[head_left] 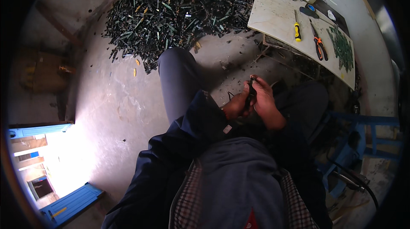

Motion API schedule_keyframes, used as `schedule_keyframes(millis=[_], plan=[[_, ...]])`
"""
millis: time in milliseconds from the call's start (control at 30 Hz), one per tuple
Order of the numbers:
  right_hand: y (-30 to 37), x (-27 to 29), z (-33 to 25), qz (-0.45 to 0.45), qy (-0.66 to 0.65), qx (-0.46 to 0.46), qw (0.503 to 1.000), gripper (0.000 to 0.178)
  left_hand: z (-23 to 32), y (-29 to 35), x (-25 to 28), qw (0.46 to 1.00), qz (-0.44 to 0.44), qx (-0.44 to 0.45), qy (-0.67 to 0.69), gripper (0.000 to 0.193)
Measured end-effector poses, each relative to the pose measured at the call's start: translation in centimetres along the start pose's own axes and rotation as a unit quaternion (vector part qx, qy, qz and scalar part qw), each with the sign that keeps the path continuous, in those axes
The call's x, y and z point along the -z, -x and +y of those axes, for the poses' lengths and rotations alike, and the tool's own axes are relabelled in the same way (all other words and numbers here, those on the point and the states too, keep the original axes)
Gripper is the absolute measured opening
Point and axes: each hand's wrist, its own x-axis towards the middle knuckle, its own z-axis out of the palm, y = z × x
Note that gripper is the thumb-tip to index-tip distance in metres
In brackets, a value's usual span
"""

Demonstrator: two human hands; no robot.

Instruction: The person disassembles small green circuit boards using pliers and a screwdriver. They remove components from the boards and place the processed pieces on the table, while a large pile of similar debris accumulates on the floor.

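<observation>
In front of my lap, my left hand (236, 106) and my right hand (265, 100) are closed together round a small, dark, narrow object (251, 86). Its upper end shows between the thumbs and fingers, while the lower part is hidden, so I cannot tell its kind. A thin black wire loop (230, 95) sticks out beside my left hand.
Ahead lies a large heap of small dark and green strip-like pieces (171, 19). On the right, a low pale-topped table (273, 11) carries a yellow screwdriver (297, 31), orange-black pliers (318, 46) and green strips (341, 49). Blue chair-like frames (363, 143) stand close right.
</observation>
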Motion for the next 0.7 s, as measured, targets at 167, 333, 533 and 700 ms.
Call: schedule_keyframes(millis=[167,333,533,700], plan=[[-0.2,-0.2,0.2,0.029,-0.010,-0.009,0.999,0.024,-0.3,-0.1,0.0,1.000,-0.009,0.002,0.007,0.074],[0.5,-0.9,-1.0,-0.004,0.063,0.006,0.998,0.029,0.5,0.6,-0.2,1.000,0.006,0.008,0.028,0.072],[1.2,-1.5,-1.8,-0.068,0.152,0.034,0.985,0.033,1.5,0.8,-0.3,0.995,0.021,0.025,0.099,0.069],[1.9,-2.2,-2.7,-0.091,0.158,0.027,0.983,0.029,1.3,0.8,0.0,0.989,0.026,0.049,0.137,0.066]])
